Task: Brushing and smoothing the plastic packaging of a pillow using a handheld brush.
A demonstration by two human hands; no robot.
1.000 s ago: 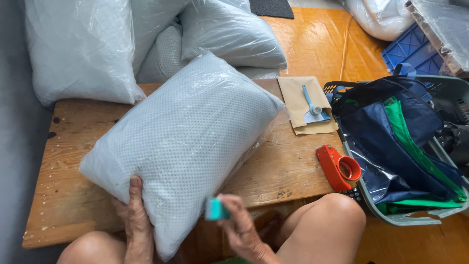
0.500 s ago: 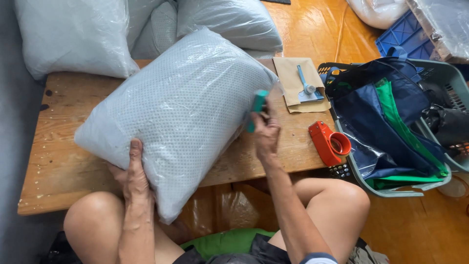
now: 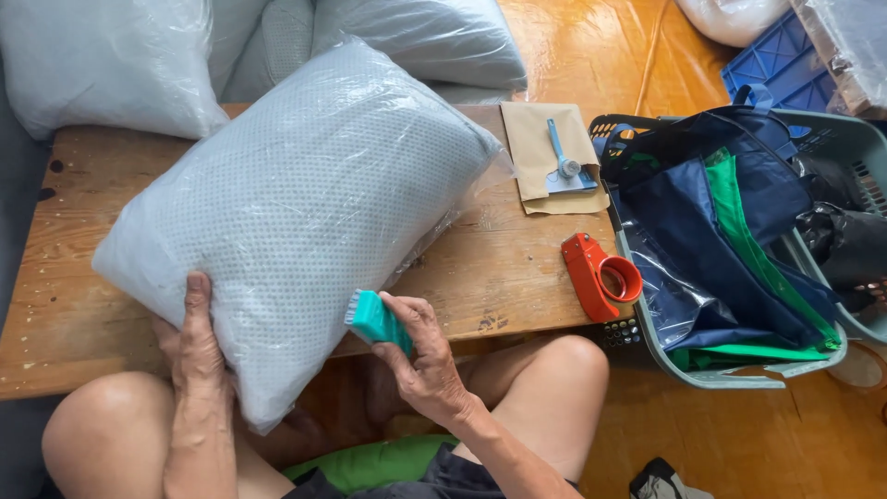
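A grey-white dotted pillow (image 3: 305,203) in clear plastic wrap lies tilted across the low wooden table (image 3: 499,268), its near corner hanging over the table's front edge. My left hand (image 3: 196,342) holds the pillow's lower left side, fingers flat on the plastic. My right hand (image 3: 420,356) grips a small teal brush (image 3: 374,321) and presses its bristle end against the pillow's lower right edge.
A red tape dispenser (image 3: 601,275) sits at the table's right edge. A brown envelope with a small blue tool (image 3: 552,157) lies behind it. A grey-green basket (image 3: 739,277) with navy and green bags stands on the floor at right. More wrapped pillows (image 3: 102,65) are stacked behind.
My right hand with the teal brush went up to the pillow's right side, then came back down to its lower edge. The left hand stayed on the pillow.
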